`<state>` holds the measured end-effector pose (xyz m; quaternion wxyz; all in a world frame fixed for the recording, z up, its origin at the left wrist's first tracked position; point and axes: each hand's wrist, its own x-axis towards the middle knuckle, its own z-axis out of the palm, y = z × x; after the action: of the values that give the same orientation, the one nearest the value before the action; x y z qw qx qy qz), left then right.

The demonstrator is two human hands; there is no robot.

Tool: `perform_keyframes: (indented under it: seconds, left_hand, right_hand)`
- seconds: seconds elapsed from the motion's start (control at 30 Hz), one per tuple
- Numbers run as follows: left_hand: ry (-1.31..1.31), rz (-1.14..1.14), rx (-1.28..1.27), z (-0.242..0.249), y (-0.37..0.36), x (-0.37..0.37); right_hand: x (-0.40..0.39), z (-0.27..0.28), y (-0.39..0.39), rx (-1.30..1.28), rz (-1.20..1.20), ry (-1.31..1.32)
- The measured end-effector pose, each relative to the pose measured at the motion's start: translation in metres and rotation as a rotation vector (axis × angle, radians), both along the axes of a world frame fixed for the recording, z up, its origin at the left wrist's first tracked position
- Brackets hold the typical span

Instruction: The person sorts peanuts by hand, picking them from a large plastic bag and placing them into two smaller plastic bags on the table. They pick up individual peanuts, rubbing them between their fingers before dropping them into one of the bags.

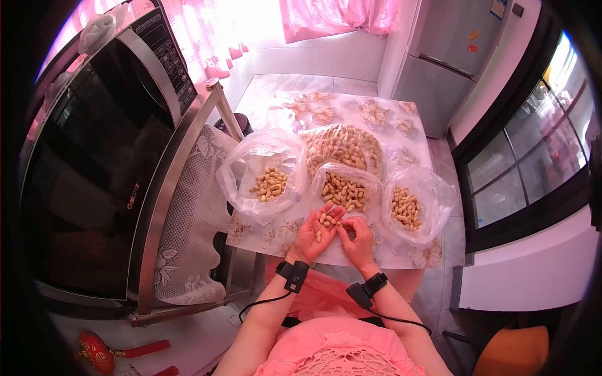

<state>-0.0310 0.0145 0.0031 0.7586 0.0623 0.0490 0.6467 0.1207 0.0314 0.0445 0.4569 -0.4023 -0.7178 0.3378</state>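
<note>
At the bottom centre of the frame, nearest the camera, a pink garment with a lace front covers the person's lap, and two forearms rise from it, each with a black wrist strap trailing a cable. The left hand (315,230) lies palm up, fingers spread loosely, cupping a few peanuts (325,222) in the palm; its fingertips reach almost to the edge of the middle bag. The right hand (357,239) sits just beside it, touching it at the thumb side, fingers curled inward and pinched together over something too small to make out.

Both hands rest at the near edge of the surface (401,125), which wears a floral cloth and runs up the middle of the frame. Just above the hands stands the middle bag (346,188), clear plastic, open and full of peanuts in the shell. To its left is a wider open bag (266,178) holding a small heap of them, and to its right another open bag (411,203) with a similar heap. Behind the middle bag, higher in the frame, lies a large full bag (343,145).

A microwave oven (100,163) fills the left of the frame, and a grey fridge (448,56) stands at the upper right.
</note>
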Motion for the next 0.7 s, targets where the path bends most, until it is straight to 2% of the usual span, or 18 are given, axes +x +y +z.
perform_keyframes:
  seconds: [0.43,0.7]
  left_hand:
    - [-0.067,-0.016,0.007,-0.0017,0.0003,-0.0004]
    - [-0.008,-0.003,-0.002,-0.002,0.0006,-0.0004]
  right_hand:
    - [0.0008,0.0006,0.0004,0.01,-0.018,-0.016]
    - [0.0,0.0009,0.0001,0.006,-0.016,-0.006]
